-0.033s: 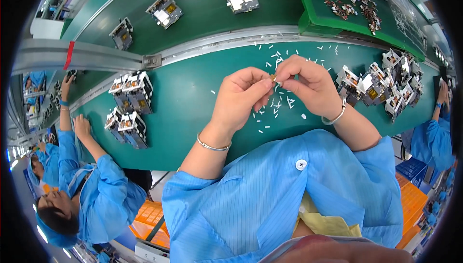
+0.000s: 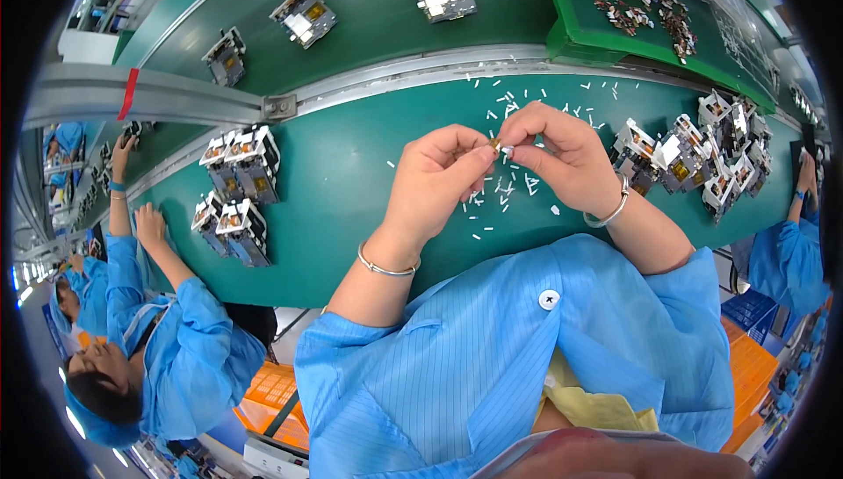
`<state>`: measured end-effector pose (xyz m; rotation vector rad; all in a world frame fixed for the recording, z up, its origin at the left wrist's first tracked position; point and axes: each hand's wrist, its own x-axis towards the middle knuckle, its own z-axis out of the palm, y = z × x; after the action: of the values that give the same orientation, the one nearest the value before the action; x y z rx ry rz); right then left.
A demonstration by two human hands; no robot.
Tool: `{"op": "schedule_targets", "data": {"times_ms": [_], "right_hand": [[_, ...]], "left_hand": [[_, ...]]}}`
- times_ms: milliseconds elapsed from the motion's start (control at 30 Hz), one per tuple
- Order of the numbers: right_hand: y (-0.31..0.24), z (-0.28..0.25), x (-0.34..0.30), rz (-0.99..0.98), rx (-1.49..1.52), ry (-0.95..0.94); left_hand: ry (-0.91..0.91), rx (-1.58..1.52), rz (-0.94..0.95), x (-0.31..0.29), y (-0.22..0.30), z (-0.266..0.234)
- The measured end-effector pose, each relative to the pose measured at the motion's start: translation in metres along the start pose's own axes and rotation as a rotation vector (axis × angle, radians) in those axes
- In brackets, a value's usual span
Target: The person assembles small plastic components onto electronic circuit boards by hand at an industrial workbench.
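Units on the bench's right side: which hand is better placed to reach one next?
Likely the right hand: it is nearer those units; the left hand lies beyond it. Both pinch at a small part, so neither looks free.

tabletop (image 2: 342, 224) green | smock (image 2: 492, 347) light blue — fine darker stripes | button (image 2: 549, 301) white | scraps (image 2: 555, 210) white | pinched piece (image 2: 495, 143) gold-toned | modules (image 2: 256, 182) white, grey, copper — mixed | tape (image 2: 128, 94) red | crate (image 2: 274, 391) orange

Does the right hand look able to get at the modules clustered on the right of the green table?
Probably yes: nothing visible stands between the right hand and the modules, though it is busy with a small part.
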<state>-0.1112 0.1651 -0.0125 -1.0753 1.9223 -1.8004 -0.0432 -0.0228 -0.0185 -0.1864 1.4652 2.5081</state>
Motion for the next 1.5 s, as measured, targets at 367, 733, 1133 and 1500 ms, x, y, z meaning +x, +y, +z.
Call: {"op": "schedule_targets", "data": {"times_ms": [367, 733, 1133, 1500], "right_hand": [[-0.014, 0.013, 0.009, -0.095, -0.359, -0.024], [-0.005, 0.016, 0.011, -0.136, -0.410, 0.020], [0.013, 0.019, 0.020, -0.235, -0.513, 0.136], [0.043, 0.023, 0.027, 0.189, 0.075, 0.187]], "left_hand": [[0.128, 0.527, 0.464, -0.023, -0.016, -0.005], [0.172, 0.573, 0.452, -0.020, -0.016, -0.006], [0.122, -0.255, -0.022, -0.005, -0.010, -0.025], [1.062, 1.131, 0.593, 0.147, 0.042, -0.152]]}}
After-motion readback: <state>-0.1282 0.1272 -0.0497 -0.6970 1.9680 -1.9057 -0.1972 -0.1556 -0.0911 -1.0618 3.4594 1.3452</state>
